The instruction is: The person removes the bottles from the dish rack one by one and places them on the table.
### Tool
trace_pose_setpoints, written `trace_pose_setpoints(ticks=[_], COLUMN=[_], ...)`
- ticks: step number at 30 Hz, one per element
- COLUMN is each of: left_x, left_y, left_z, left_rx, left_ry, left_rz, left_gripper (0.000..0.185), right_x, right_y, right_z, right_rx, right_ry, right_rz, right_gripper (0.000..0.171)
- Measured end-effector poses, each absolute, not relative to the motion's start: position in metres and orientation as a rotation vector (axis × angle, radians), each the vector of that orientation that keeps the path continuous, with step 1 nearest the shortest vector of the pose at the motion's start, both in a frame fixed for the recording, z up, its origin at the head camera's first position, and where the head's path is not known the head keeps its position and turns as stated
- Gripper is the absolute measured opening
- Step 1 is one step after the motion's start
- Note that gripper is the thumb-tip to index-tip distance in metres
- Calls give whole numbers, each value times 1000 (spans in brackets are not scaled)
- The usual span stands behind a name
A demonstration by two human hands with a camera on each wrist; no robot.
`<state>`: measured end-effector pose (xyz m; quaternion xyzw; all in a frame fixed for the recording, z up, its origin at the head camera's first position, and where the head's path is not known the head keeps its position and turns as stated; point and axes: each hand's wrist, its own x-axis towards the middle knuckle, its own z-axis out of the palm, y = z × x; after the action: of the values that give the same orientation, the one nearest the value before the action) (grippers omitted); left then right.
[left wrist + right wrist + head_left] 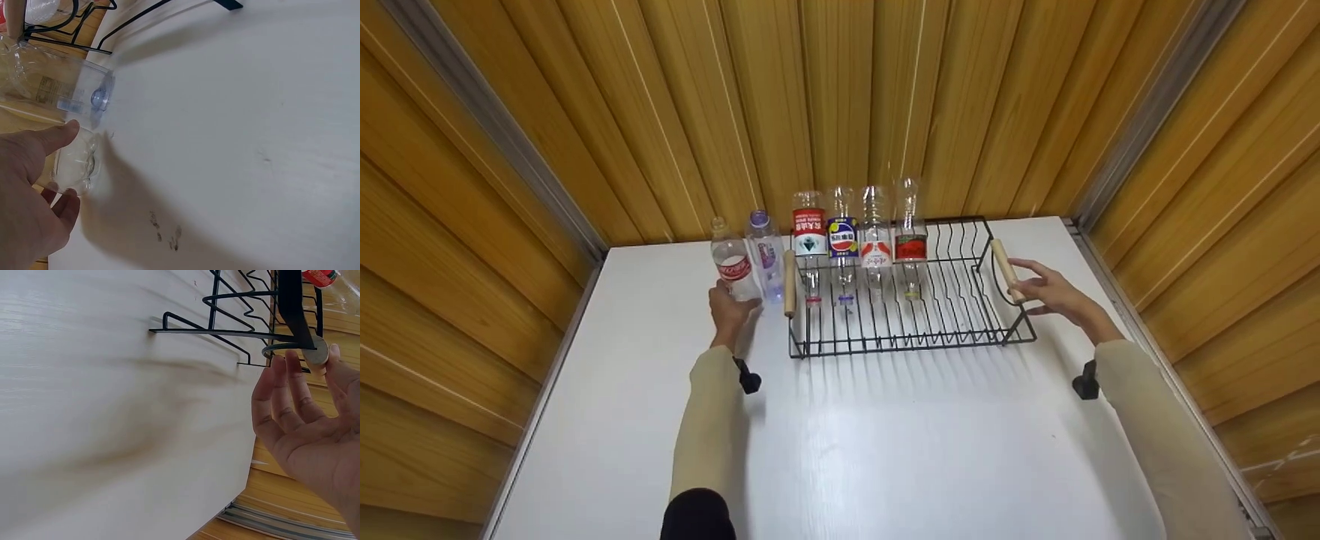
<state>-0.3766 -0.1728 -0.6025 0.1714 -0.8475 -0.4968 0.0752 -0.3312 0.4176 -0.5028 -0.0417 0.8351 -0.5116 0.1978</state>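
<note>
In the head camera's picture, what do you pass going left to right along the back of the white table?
Clear bottle with red label, held by the left hand → purple-capped clear bottle → black wire rack holding four upside-down bottles → right hand.

A white table (840, 450) carries everything. At its far middle sits a black wire rack (911, 330). Two clear bottles, red-labelled (733, 262) and purple-capped (765, 251), stand just left of it.

6 bottles (810, 232), 1 rack (960, 330), 2 hands (727, 307)
</note>
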Motion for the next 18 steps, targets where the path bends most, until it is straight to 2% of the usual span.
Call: trace_pose_setpoints(ticks=[7,18], left_x=[-375,-348], left_y=[-177,-213], left_z=[-601,-582], left_rx=[590,455], left_ry=[-2597,-2624], left_rz=[-1514,-1668], left_gripper=[86,82], right_x=[-333,-330], right_y=[411,415], right_z=[-501,-502], right_rx=[-96,-97], right_ry=[2347,2350], right_rz=[-1426,-1422], right_gripper=[69,68])
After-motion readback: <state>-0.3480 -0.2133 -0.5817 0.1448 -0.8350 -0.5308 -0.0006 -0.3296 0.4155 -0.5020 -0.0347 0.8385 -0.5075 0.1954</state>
